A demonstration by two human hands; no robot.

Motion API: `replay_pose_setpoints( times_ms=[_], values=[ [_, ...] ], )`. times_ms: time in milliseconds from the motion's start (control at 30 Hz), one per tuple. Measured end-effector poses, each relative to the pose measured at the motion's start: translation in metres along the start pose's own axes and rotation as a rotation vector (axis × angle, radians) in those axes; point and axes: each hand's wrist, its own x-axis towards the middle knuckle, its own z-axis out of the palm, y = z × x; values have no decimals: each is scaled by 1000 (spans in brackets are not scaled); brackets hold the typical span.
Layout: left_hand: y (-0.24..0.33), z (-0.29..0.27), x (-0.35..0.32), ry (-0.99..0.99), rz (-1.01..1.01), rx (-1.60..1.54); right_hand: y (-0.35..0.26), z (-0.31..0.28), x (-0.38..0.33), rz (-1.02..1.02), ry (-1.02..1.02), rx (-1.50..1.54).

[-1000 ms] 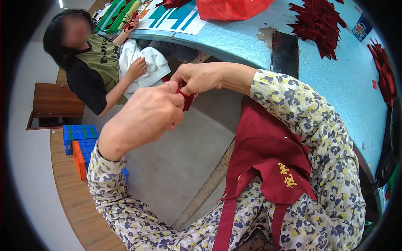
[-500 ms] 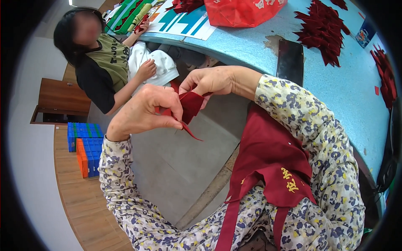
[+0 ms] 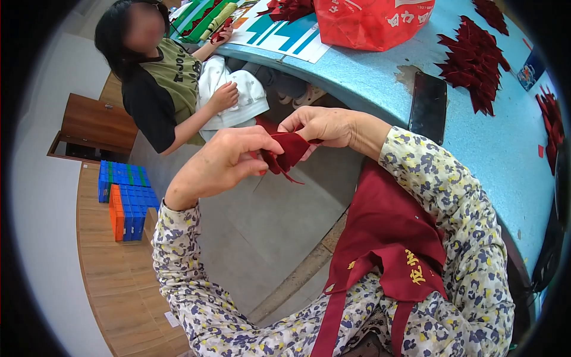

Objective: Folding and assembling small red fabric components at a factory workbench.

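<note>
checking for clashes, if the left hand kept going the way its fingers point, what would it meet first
Likely the right hand. The left hand points right across the dark red cloth piece that both already pinch, and the right hand's fingers sit just beyond it. Depth is hard to judge.

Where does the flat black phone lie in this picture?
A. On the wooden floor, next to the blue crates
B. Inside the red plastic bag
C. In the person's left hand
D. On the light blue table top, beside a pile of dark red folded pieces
D: the flat black phone rests on the light blue table top, just left of the pile of dark red folded pieces, apart from both hands.
</note>
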Motion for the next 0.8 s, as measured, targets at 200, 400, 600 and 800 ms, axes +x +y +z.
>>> replay_pose_setpoints(
  times_ms=[200, 400, 600, 800],
  values=[
    [-4, 3, 3, -12, -29, 80, 3, -4, -1, -13, -11, 19],
    [6, 2, 8, 30, 236, 283, -3, -4, -7, -30, 8, 33],
    [2, 13, 11, 165, 255, 245, -2, -4, -13, -49, 26, 21],
    [-15, 28, 17, 172, 70, 83, 13, -14, -13, -78, 42, -26]
  ],
)
